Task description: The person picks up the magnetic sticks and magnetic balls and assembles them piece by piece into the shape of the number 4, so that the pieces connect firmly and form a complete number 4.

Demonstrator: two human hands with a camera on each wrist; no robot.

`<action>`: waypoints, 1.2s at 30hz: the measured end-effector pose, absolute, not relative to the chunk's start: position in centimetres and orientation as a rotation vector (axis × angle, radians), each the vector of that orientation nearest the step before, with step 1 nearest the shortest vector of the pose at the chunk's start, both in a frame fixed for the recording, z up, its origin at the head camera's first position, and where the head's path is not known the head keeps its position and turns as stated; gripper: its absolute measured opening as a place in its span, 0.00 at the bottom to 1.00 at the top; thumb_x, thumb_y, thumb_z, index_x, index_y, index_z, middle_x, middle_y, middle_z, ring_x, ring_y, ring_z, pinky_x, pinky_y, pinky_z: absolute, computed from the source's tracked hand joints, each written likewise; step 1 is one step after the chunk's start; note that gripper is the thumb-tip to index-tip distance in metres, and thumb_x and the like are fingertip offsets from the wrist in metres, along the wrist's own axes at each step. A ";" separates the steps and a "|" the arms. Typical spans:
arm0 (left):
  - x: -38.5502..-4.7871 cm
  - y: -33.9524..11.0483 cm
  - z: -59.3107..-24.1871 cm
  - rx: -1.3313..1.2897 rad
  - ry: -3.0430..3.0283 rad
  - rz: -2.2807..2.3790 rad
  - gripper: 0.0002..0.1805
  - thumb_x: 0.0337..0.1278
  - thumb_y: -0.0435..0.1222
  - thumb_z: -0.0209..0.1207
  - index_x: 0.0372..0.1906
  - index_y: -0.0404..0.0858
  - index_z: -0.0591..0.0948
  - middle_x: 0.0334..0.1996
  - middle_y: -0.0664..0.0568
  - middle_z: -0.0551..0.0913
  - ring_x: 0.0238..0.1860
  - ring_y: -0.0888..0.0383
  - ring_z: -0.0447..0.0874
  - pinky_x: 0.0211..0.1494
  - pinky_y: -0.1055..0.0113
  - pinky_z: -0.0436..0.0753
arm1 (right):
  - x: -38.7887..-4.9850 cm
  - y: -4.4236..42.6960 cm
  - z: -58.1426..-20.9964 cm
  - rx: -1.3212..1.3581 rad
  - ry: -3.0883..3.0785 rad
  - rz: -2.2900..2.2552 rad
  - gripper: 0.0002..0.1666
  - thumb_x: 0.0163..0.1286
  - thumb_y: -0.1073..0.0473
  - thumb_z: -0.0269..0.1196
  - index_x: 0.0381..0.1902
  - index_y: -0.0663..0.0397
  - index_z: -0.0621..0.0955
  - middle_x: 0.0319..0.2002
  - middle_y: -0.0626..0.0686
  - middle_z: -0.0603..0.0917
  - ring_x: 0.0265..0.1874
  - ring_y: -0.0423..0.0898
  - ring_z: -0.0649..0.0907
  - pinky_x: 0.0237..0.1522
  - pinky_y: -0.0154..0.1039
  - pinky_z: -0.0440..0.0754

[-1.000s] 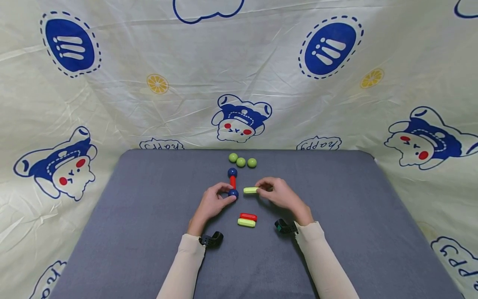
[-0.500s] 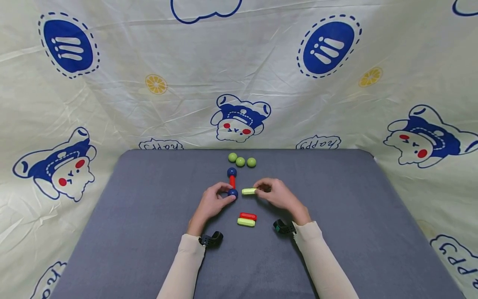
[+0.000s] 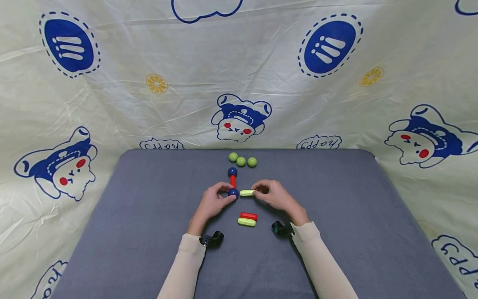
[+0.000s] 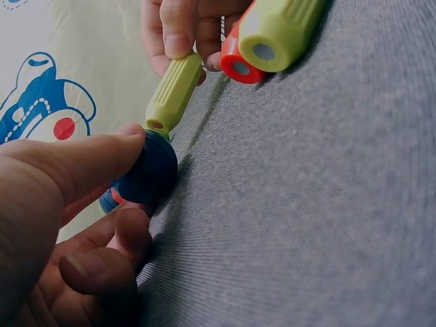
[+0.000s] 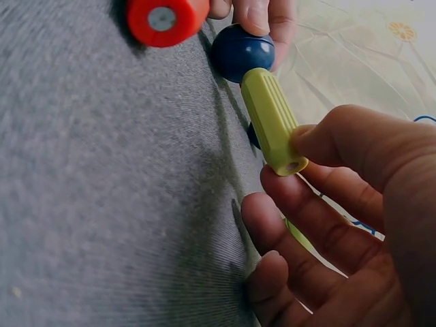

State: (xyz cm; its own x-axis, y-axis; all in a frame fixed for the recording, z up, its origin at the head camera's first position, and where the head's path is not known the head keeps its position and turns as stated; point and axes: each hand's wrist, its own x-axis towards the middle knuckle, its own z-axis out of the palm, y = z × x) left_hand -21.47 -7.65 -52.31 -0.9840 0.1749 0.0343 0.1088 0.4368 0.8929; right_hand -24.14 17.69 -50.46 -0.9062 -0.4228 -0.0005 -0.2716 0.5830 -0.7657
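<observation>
In the head view my left hand [image 3: 213,203] pinches the nearer blue ball [image 3: 233,193] between thumb and fingers. A red magnetic rod [image 3: 233,181] joins that ball to a farther blue ball [image 3: 232,171]. My right hand [image 3: 278,197] holds a yellow-green magnetic rod [image 5: 269,122] by its right end, between thumb and fingertips. The rod's other end points at the ball in my left hand, very close to it; whether they touch I cannot tell. Nearer me, a red rod [image 3: 248,216] and another yellow-green rod [image 3: 246,222] lie side by side.
Beyond the blue balls, three green balls [image 3: 241,162] sit near the far edge of the grey cloth-covered table [image 3: 168,178]. A printed white curtain [image 3: 186,116] hangs behind and at both sides. Black straps [image 3: 211,239] are worn at both wrists.
My right hand has carried the yellow-green rod left and slightly toward me, closing the gap to the nearer blue ball. The left hand keeps its hold and position.
</observation>
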 end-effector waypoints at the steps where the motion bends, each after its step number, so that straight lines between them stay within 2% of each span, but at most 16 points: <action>1: -21.5 -7.6 -52.3 0.261 2.610 1.615 0.17 0.62 0.40 0.71 0.53 0.41 0.84 0.49 0.45 0.88 0.25 0.61 0.74 0.31 0.70 0.74 | -24.1 17.7 -50.5 -0.584 2.629 -1.224 0.09 0.73 0.59 0.65 0.47 0.53 0.87 0.38 0.49 0.85 0.35 0.43 0.79 0.40 0.37 0.77; 36: -21.4 -7.7 -52.5 0.271 2.613 1.612 0.16 0.62 0.41 0.71 0.53 0.43 0.85 0.48 0.48 0.88 0.25 0.60 0.74 0.30 0.70 0.74 | -24.0 17.2 -50.9 -0.571 2.646 -1.190 0.10 0.75 0.57 0.65 0.50 0.52 0.87 0.41 0.50 0.87 0.37 0.42 0.81 0.45 0.41 0.80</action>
